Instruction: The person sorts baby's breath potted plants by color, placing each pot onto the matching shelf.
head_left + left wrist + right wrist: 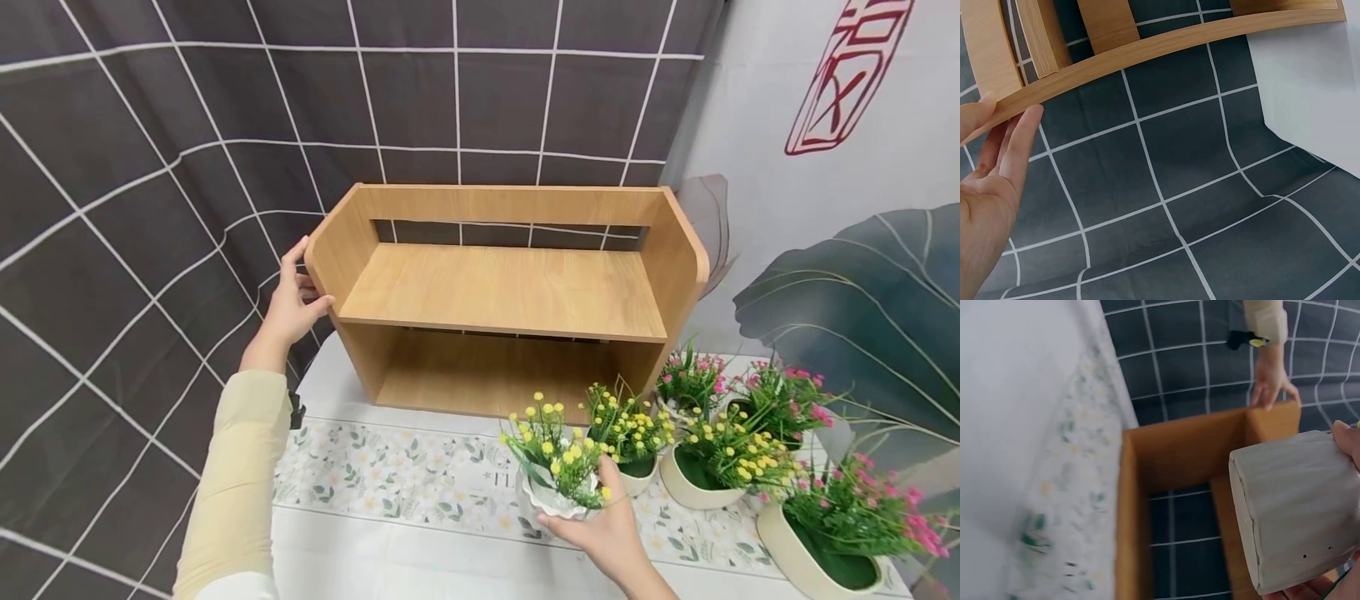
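A two-tier wooden shelf (495, 287) stands against the dark checked cloth. My left hand (288, 304) grips the front edge of its left side panel; in the left wrist view the thumb lies on one face of the panel (1129, 59) and fingers on the other. In front of the shelf's right half, my right hand (611, 533) holds a white pot (551, 497) of yellow artificial flowers (558, 446). The right wrist view shows the pot's pale wall (1304, 512) tilted in the grasp, with most of the hand cut off by the frame edge.
To the right stand more potted flowers, yellow (727, 454) and pink (862, 517), in cream pots. Two sit close to the shelf's right panel. A floral runner (382, 471) crosses the white tablecloth (360, 550). Dark checked cloth (495, 100) hangs behind and at left.
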A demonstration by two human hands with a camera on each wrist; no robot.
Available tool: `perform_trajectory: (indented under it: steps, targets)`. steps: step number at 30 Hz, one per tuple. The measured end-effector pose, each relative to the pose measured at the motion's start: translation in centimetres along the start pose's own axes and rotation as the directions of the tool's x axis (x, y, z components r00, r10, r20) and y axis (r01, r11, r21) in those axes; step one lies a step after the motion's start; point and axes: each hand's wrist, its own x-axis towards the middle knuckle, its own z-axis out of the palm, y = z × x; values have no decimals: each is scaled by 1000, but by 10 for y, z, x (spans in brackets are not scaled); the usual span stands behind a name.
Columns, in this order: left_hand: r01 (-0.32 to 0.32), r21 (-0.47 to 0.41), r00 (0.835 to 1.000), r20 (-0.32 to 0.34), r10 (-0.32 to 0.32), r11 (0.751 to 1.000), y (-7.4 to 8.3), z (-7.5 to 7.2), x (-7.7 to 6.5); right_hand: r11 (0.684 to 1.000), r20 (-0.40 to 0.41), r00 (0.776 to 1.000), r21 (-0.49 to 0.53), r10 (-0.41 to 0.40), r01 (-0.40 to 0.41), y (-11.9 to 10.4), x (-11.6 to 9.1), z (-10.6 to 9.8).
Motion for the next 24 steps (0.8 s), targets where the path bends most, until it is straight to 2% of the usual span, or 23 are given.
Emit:
perform_trajectory:
  steps: [4, 10, 15, 18, 24]
  targets:
    - [-4, -3, 1000, 4, 4, 1000, 0, 2, 0, 1000, 23, 1000, 24, 10, -11, -14, 11, -6]
    - [8, -3, 1000, -1, -8, 1000, 0, 1, 0, 995, 0, 998, 77, -66, 66, -34, 31, -13]
    - [13, 2, 1000, -7, -13, 1000, 0, -1, 0, 977, -37, 977, 26, -211, 212, -49, 50, -16]
    - [8, 8, 1000, -4, -8, 1000, 0, -1, 1, 962, -20, 962, 28, -272, 272, -60, 62, -17]
    - [15, -8, 1000, 1, -15, 1000, 1, 1, 2, 958, 30, 959, 67, -281, 278, -89, 82, -16]
